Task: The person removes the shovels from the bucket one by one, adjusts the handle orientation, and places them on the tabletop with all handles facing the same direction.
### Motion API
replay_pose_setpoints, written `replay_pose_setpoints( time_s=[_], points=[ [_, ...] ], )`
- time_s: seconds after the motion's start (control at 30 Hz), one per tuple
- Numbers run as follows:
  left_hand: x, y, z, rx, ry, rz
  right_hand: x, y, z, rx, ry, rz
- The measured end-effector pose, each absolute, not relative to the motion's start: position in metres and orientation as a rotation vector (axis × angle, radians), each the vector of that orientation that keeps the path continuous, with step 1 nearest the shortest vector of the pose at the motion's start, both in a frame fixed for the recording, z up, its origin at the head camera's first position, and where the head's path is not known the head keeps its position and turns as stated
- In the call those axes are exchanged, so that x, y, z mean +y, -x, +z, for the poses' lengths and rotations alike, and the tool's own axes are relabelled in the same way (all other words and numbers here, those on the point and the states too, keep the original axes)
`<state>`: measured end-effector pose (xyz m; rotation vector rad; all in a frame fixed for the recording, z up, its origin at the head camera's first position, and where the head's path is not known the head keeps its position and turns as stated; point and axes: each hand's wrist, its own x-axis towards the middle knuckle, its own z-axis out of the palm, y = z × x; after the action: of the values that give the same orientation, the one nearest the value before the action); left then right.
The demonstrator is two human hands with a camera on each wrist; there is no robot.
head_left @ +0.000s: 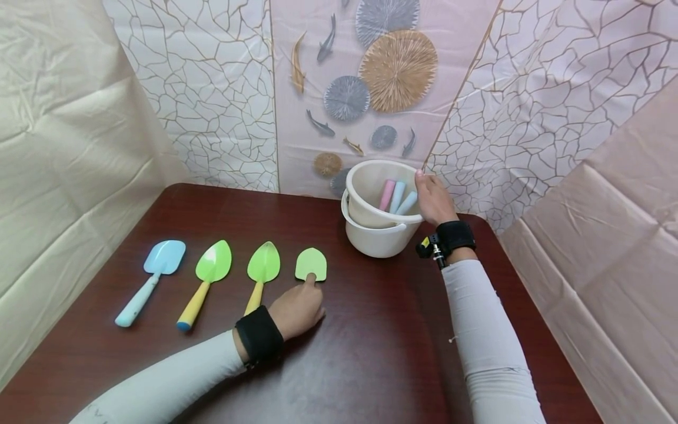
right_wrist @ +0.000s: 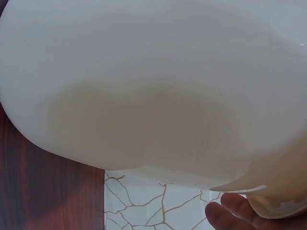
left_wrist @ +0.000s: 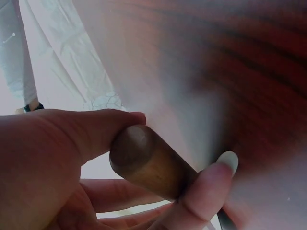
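My left hand [head_left: 298,310] grips the handle of a small pale green hand shovel [head_left: 311,264], whose blade points away from me over the dark table. In the left wrist view the rounded handle end [left_wrist: 148,160] sits between thumb and fingers, looking brown in the shade. At the back right, my right hand [head_left: 435,199] holds the rim of a white bucket [head_left: 368,203], thumb at the top edge. This bucket sits tilted inside a second white bucket [head_left: 378,242]. A pink handle [head_left: 387,195] and two light blue handles [head_left: 397,196] stick up inside the upper one.
Left of my left hand lie a green trowel with a yellow handle [head_left: 263,263], a similar one with a blue-tipped handle [head_left: 214,262], and a light blue shovel [head_left: 165,257]. Patterned cloth [head_left: 212,106] hangs behind the dark red table [head_left: 371,365] and along its sides.
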<state>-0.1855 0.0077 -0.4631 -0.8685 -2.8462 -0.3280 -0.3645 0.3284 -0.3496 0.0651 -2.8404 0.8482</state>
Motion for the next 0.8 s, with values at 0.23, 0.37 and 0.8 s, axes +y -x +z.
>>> replay_pose_setpoints(
  time_s=[0.23, 0.37, 0.8],
  points=[
    [0.008, 0.187, -0.464, -2.849, 0.843, -0.357, 0.327, 0.364, -0.349, -2.861, -0.058, 0.856],
    [0.008, 0.187, -0.462, -2.855, 0.836, -0.406, 0.328, 0.364, -0.348, -2.859, -0.043, 0.869],
    [0.002, 0.186, -0.454, -2.836, 0.838, -0.38, 0.329, 0.363, -0.348, -2.865, -0.054, 0.835]
  ],
)
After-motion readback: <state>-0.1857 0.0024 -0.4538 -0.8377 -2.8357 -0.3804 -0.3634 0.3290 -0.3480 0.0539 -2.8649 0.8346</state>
